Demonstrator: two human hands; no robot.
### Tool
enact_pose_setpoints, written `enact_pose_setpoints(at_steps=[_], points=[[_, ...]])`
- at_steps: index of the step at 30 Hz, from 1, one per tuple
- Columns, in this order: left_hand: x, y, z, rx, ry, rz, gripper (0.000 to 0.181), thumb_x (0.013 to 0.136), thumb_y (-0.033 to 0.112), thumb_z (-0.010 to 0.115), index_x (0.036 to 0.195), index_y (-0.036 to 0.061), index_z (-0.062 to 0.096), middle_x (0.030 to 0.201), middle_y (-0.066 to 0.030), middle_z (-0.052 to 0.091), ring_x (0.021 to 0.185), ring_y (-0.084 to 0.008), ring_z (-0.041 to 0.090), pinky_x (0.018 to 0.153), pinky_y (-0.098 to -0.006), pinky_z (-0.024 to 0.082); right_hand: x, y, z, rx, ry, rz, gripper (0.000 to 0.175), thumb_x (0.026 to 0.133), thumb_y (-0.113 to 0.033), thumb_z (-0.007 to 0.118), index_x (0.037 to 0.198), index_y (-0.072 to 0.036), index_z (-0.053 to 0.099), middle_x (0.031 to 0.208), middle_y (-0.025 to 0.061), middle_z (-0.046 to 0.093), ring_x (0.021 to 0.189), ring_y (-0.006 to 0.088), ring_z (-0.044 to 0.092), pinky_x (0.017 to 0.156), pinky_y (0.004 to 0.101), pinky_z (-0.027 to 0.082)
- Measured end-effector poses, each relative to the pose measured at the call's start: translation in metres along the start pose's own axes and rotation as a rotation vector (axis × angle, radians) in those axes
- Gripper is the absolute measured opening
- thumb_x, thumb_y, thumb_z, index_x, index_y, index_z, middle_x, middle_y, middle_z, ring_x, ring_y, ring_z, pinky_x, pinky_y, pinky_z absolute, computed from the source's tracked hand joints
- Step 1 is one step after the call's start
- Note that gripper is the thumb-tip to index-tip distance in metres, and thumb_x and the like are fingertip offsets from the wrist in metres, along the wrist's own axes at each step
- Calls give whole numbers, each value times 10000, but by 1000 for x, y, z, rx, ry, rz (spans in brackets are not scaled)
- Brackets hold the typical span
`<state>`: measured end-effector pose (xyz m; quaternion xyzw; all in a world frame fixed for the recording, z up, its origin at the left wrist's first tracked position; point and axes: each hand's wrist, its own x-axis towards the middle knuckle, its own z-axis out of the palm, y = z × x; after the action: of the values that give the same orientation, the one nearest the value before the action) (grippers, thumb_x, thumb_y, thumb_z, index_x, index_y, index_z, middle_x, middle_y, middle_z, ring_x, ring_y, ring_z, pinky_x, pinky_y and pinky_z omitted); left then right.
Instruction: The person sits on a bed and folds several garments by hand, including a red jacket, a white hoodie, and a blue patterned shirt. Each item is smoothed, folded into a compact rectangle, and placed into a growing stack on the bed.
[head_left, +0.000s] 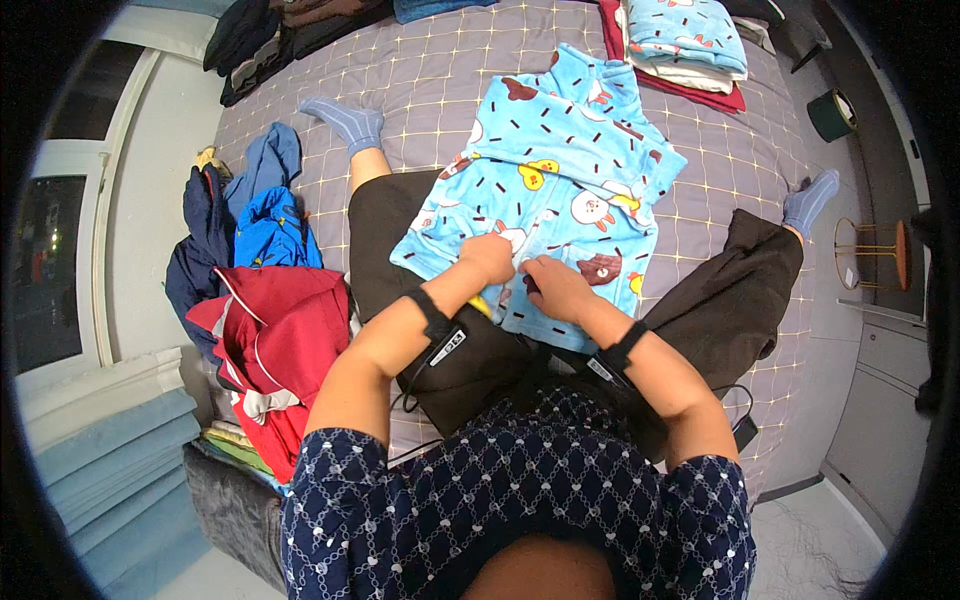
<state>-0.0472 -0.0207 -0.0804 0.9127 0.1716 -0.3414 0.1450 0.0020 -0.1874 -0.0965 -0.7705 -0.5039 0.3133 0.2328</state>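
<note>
A light blue fleece top (510, 191) with cartoon animal heads and dark dashes lies between my spread legs, its collar pointing away from me. One sleeve seems folded across its chest. At the lower front opening, my left hand (489, 259) has its fingers curled on the cloth beside the edge. Just right of it, my right hand (559, 289) pinches the same front edge, thumb and forefinger close together. The fingers cover whatever fastening lies under them. A bit of yellow (480, 304) shows below my left hand.
A bed with a grey checked cover (435, 67) carries everything. Loose clothes, including a dark red garment (292, 322) and a blue one (274, 229), are heaped at left. Folded dark clothes (255, 45) lie far left; a folded stack (686, 45) lies far right.
</note>
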Motion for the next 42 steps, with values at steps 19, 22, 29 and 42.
enact_pose_setpoints(at_steps=[19, 22, 29, 42], points=[[-23, -105, -40, 654, 20, 556, 592, 760, 113, 570, 1324, 213, 419, 1358, -96, 417, 1252, -260, 409, 1029, -482, 283, -84, 65, -44, -822, -320, -254, 581, 806, -165, 551, 1360, -196, 379, 1441, 124, 279, 1303, 276, 310, 987, 469, 313], [-4, -105, -33, 554, -104, 495, 440, 781, 153, 532, 1217, 207, 545, 1309, -84, 460, 1168, -261, 481, 965, -436, 361, -81, 68, -63, -489, -355, -195, 522, 803, -147, 559, 1311, -201, 456, 1366, 116, 398, 1233, 276, 402, 949, 426, 367], [-23, -99, -39, 131, -291, 505, 192, 718, 154, 511, 844, 81, 636, 814, -163, 613, 784, -344, 585, 695, -405, 454, -128, 48, -120, 262, -458, -85, 369, 812, -144, 577, 1176, -79, 570, 1175, 160, 572, 1118, 329, 517, 933, 382, 415], [61, -81, -173, -1330, -184, 467, 489, 867, 254, 593, 1286, 44, 451, 1121, -93, 594, 910, -184, 616, 696, -315, 553, -71, 150, -237, 1365, 208, 382, 470, 825, -289, 647, 1189, -26, 506, 1043, 72, 613, 910, 182, 608, 841, 318, 490]])
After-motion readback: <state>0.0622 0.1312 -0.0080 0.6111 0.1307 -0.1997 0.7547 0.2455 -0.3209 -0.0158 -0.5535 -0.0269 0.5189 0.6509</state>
